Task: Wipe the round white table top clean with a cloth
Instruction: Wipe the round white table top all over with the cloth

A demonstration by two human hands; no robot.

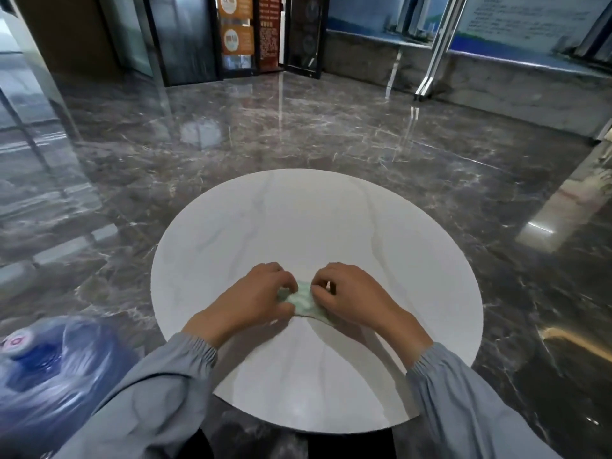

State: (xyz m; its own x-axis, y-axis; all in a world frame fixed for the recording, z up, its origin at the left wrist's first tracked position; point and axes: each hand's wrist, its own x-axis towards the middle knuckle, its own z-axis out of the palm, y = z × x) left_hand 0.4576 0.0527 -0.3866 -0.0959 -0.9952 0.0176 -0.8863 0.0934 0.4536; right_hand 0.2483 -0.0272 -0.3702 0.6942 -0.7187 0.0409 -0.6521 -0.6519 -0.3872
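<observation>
The round white table top (314, 213) with faint grey veins fills the middle of the head view. A small pale green cloth (305, 302) lies bunched on it, a little nearer than the centre. My left hand (251, 301) holds the cloth's left side with curled fingers. My right hand (354, 298) pinches its right side, fingers curled over the top. Both hands meet over the cloth and hide most of it. Grey sleeves cover both forearms.
A blue water jug (43, 369) with a red-and-white cap stands at the lower left beside the table. Glossy dark marble floor (298, 127) surrounds the table. Dark doors and orange posters (236, 28) stand far back; a metal post (437, 51) leans at the back right.
</observation>
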